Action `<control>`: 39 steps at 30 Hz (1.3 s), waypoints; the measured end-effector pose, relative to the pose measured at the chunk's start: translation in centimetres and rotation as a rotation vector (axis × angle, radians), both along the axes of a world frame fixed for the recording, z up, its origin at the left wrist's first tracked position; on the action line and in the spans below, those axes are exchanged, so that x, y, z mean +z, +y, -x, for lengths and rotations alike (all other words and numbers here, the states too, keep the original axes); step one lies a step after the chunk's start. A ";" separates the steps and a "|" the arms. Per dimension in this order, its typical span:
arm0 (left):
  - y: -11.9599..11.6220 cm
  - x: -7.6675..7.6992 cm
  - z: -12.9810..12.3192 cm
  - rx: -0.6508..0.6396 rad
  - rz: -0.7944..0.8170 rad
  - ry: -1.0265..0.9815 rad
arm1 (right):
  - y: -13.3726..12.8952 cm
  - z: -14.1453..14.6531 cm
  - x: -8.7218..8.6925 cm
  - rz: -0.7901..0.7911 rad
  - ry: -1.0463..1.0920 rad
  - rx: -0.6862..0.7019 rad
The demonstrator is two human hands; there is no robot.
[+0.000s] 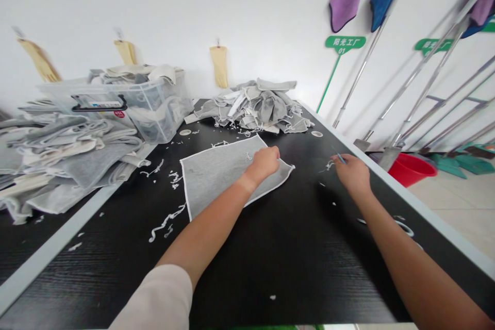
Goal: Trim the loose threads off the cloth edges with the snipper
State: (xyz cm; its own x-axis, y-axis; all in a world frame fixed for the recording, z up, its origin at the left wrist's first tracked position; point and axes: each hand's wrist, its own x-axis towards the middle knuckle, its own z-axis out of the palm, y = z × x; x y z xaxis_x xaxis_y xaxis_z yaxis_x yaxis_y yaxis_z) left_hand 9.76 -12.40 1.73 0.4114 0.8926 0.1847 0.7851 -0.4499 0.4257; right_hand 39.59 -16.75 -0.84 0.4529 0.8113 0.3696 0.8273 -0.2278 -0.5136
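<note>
A grey cloth (216,172) with white stitched edges lies spread on the black table. My left hand (266,161) is closed on the cloth near its right side, and a curled scrap of white thread rests beside the wrist. Off to the right, apart from the cloth, my right hand (352,174) pinches a thin blue tool (341,158) with a fine point. Its exact kind is too small to make out. White thread scraps (329,165) are by those fingertips. Partly hidden under my right forearm are scissors with a pale handle (405,228).
A heap of grey cloths (259,105) sits at the table's far end. To the left are stacked cloths (77,154) and a clear plastic box (154,113) filled with cloths. Thread scraps (166,224) litter the black table (294,268). A red bucket (413,169) and mops stand right.
</note>
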 end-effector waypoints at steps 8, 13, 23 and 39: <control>1.2 3.5 2.7 -0.083 0.247 0.223 | 0.4 -0.5 -0.4 0.143 0.049 -0.003; 4.9 5.2 4.1 0.020 0.263 0.183 | -0.2 1.1 0.9 0.072 0.137 0.078; 8.5 0.7 3.5 0.410 -0.014 0.055 | -0.7 2.6 0.8 0.019 0.211 0.153; 9.9 -3.3 2.9 0.114 0.088 0.000 | -0.3 3.6 0.3 0.050 0.202 0.220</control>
State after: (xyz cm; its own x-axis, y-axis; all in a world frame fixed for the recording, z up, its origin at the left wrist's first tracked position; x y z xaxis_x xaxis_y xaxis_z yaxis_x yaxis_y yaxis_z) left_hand 6.86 -2.53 -1.52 0.3061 0.9463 0.1039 0.8291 -0.3187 0.4594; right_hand 35.95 -17.09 -0.52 0.3247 0.9131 0.2468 0.7418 -0.0839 -0.6653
